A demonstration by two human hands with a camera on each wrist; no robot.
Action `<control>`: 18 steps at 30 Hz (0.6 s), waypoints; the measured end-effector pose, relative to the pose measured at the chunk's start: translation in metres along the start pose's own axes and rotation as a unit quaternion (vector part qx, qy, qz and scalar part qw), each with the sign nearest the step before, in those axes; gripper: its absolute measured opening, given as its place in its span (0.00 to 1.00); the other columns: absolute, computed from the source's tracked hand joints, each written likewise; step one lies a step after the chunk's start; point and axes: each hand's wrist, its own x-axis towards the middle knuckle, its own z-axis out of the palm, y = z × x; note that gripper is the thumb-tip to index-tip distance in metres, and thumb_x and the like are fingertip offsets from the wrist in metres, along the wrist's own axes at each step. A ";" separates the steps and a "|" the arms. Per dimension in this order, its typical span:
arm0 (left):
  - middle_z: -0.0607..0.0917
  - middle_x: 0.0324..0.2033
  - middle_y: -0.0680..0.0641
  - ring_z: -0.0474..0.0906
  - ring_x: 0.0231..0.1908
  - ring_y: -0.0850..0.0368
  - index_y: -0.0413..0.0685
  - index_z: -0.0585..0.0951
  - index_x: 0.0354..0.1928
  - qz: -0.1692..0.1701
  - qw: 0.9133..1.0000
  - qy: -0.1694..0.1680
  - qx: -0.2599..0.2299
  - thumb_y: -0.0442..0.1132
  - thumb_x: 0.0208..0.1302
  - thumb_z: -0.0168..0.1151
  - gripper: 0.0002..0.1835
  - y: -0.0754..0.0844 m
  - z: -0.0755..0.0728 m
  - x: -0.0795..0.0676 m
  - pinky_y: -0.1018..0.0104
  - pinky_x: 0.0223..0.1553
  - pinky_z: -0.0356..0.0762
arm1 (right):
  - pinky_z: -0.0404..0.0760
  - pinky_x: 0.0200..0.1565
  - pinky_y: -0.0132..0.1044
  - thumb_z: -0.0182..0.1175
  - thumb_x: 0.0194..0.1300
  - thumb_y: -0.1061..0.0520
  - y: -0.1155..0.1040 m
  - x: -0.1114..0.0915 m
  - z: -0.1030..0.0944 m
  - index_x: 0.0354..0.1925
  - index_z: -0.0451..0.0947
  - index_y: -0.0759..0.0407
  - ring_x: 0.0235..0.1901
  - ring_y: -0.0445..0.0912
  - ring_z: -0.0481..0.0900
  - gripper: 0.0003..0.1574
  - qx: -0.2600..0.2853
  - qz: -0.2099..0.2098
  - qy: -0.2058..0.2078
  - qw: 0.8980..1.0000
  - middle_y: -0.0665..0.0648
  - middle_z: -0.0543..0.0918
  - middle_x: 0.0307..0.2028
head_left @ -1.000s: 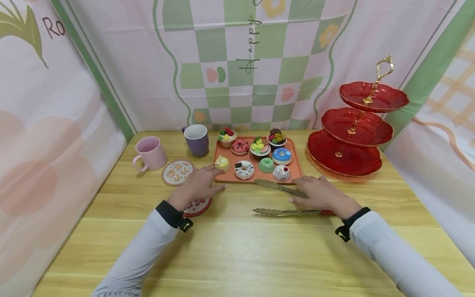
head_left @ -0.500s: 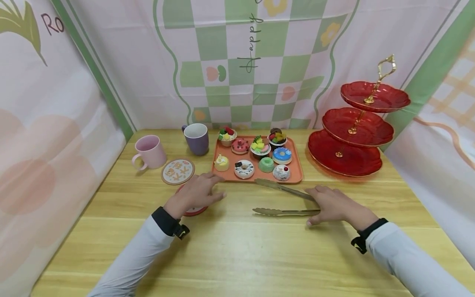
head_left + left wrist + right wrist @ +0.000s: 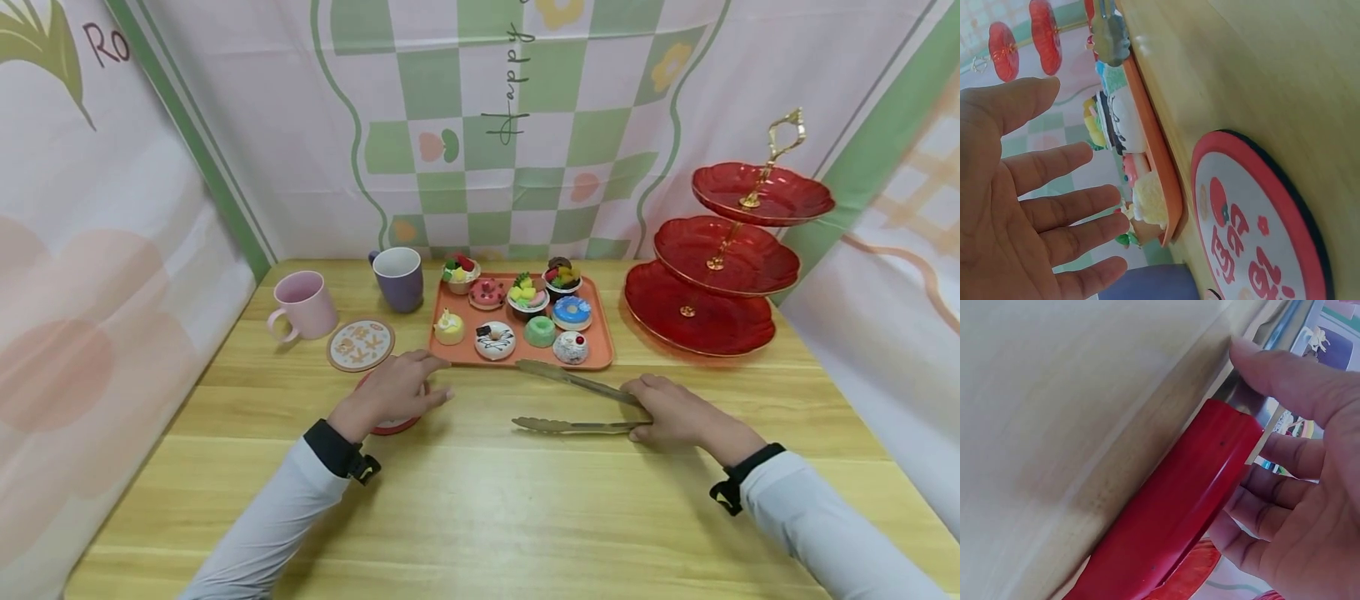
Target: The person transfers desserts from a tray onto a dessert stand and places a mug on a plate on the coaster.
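My right hand (image 3: 678, 412) reaches over a pair of metal tongs (image 3: 573, 427) lying spread on the table. In the right wrist view, the thumb touches one arm near the red handle (image 3: 1179, 500) and the fingers curl around the other side. My left hand (image 3: 390, 390) hovers over a red-rimmed round coaster (image 3: 1247, 219), fingers spread and holding nothing. Beyond the tongs' tips, an orange tray (image 3: 597, 354) carries several toy pastries, among them a white striped donut (image 3: 495, 341), a blue donut (image 3: 572, 312) and a green ring cake (image 3: 539, 331).
A three-tier red plate stand (image 3: 697, 312) with a gold handle rises at the back right. At the back left are a pink mug (image 3: 307, 307), a purple mug (image 3: 400, 282) and a second coaster (image 3: 361, 345). Patterned cloth (image 3: 480, 150) hangs behind the table.
My right hand has moved right and toward me along the tongs, and its thumb and fingers have closed in on the arms. The left hand has shifted slightly back.
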 end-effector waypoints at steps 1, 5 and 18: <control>0.79 0.43 0.43 0.73 0.30 0.60 0.43 0.76 0.56 -0.001 1.000 0.001 -0.001 0.53 0.63 0.58 0.26 -0.001 0.000 0.000 0.63 0.32 0.74 | 0.71 0.34 0.43 0.73 0.46 0.55 0.000 0.001 0.001 0.49 0.72 0.69 0.32 0.48 0.67 0.35 0.001 -0.003 0.002 1.000 0.53 0.71 0.32; 0.80 0.44 0.43 0.73 0.32 0.59 0.43 0.77 0.55 -0.004 1.000 0.003 -0.006 0.52 0.62 0.59 0.25 -0.002 0.000 -0.001 0.63 0.34 0.74 | 0.70 0.33 0.42 0.73 0.46 0.54 0.001 0.001 0.004 0.48 0.72 0.70 0.31 0.47 0.67 0.35 -0.002 -0.017 0.013 1.000 0.53 0.70 0.32; 0.80 0.45 0.43 0.73 0.30 0.60 0.44 0.76 0.55 -0.009 1.000 0.003 -0.007 0.52 0.63 0.59 0.24 -0.004 0.003 -0.001 0.64 0.34 0.74 | 0.72 0.33 0.43 0.72 0.48 0.53 0.005 0.001 0.010 0.45 0.73 0.66 0.31 0.46 0.68 0.29 -0.014 -0.031 0.033 0.999 0.52 0.70 0.32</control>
